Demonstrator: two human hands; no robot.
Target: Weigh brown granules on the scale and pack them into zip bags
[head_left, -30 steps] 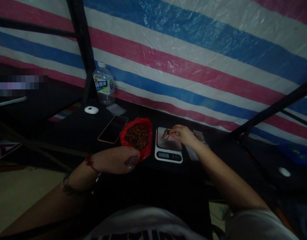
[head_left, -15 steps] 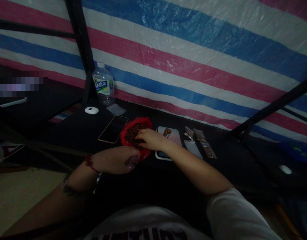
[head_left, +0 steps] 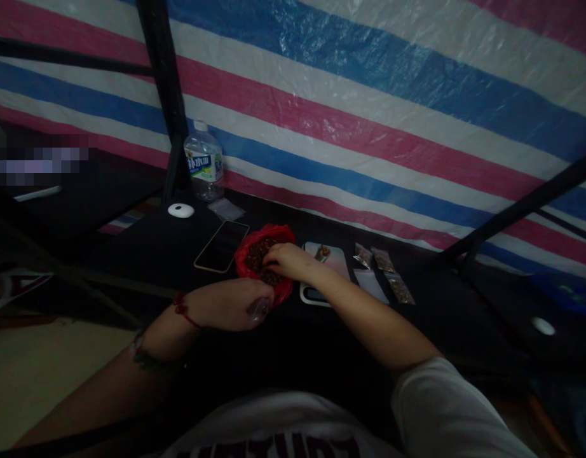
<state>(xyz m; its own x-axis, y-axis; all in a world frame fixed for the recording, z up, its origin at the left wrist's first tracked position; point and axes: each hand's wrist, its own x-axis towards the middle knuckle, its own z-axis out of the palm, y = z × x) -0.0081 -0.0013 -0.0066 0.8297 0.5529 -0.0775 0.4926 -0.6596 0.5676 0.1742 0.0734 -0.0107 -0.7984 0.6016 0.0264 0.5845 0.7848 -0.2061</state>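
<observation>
Your right hand (head_left: 283,261) sits at the centre of the frame, reaching over the mouth of the red bag (head_left: 274,230); its fingers are curled down into the brown pieces (head_left: 255,253) inside; whether they have pinched any up you cannot tell, since the fingertips are buried and the light is dim. Your left hand (head_left: 226,304) lies just below the bag, lower centre of the frame, closed in a loose fist with the knuckles up; a small clear thing (head_left: 259,310) shows at its fingertips, held there and touching the bag's near edge; what it is cannot be made out.

The bag stands open on the black table (head_left: 154,254); just to its right is the white scale (head_left: 335,262), partly covered by your right wrist, with a small brownish bit (head_left: 322,252) lying on the plate near its far edge. Right of the scale are three filled little packets (head_left: 382,259) and one flat clear pouch (head_left: 372,284), close together. Left of the bag lies a phone (head_left: 221,246), face up and dark; further toward the upper left are a white round object (head_left: 181,210), another flat clear pouch (head_left: 225,208) and a water bottle (head_left: 204,162) standing upright by a black pole (head_left: 162,83). A striped tarp (head_left: 369,127) in blue, pink and white fills the upper frame.
</observation>
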